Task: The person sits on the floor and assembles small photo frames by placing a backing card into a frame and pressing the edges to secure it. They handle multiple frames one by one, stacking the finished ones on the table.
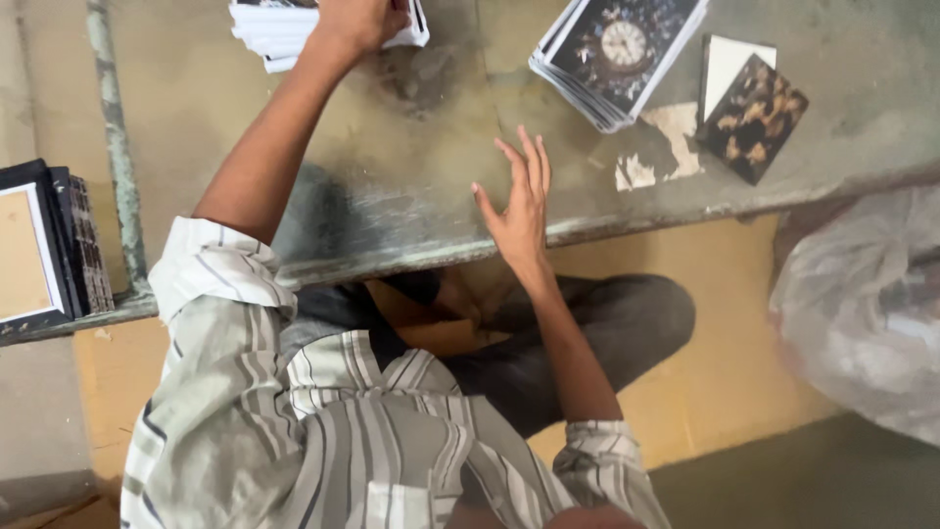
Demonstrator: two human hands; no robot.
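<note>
Resting on a stack of white cards (279, 34) at the table's (411, 176) far edge, the left hand (357, 20) covers it, grip unclear. Right hand (519, 211) hovers with fingers spread, nearer the pile of clock prints (617, 54), which lies ahead and to its right.

I see a dull, scuffed grey metal counter (411, 176), glossy paper picture cards (617, 59), and a crinkly clear plastic bag (862, 304).

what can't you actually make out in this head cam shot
- Top card of the white stack: the left hand covers it, and the top edge cuts both off.
- Left fingers: out of frame, so the grip is unclear.
- Framed pieces: cut by the left edge; fronts mostly unseen.
- Clear plastic bag: contents blurred behind crinkled film.
- Right hand: open above the bench; contact with it unclear.
</note>
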